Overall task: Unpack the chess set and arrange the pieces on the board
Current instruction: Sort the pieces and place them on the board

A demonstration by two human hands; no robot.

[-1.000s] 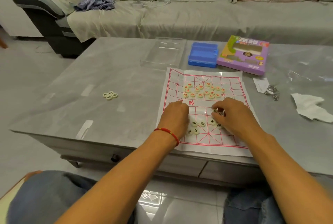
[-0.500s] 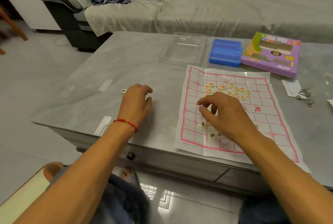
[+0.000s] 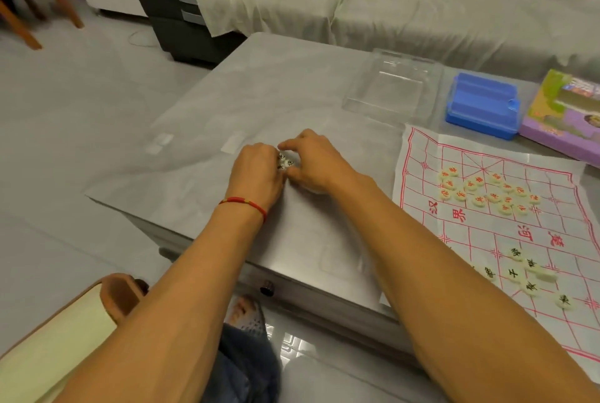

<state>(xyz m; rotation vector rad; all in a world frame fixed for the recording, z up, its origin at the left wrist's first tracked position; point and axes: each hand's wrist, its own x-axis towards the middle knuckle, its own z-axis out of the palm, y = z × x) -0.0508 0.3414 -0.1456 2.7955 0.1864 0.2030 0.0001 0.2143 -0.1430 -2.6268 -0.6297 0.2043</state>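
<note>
A paper chess board (image 3: 552,240) with red lines lies on the right of the grey table (image 3: 292,104). Several round cream pieces with red characters (image 3: 487,191) cluster on its far half. Several with black characters (image 3: 526,272) lie on its near half. Left of the board, a small cluster of black-character pieces (image 3: 285,161) sits on the bare table. My left hand (image 3: 256,172) and my right hand (image 3: 311,162) close in on this cluster from both sides, fingers curled around it. Part of the cluster is hidden between the hands.
A clear plastic lid (image 3: 393,91), a blue tray (image 3: 483,110) and a purple box (image 3: 565,120) stand behind the board. A covered sofa (image 3: 422,6) runs along the back. A wooden stool (image 3: 39,3) stands far left on the floor.
My right hand left the board and moved left to the loose cluster, joining my left hand there. The view has swung left, so the board now sits at the right edge.
</note>
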